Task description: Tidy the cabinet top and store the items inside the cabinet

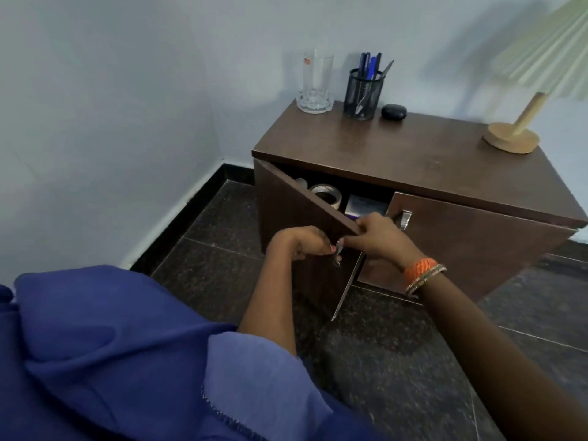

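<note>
Cabinet of dark brown wood, low, set in a corner against pale walls, on a dark speckled floor. Bare floor open to its left and in front. Left door swung partway out toward the viewer, its top edge slanting down to the right. Left hand curled around the metal handle near that door's free edge, gripping it. Right hand with fingers hooked over the door's top corner, holding it; orange bangles at the wrist. Inside, behind the door: roll of tape, beside it a pale box. Right door closed, its handle close to the right hand. On top, along the back edge: tall glass, black mesh pen holder, small black case; far right, wooden lamp near the side edge. Middle of the top bare.
</note>
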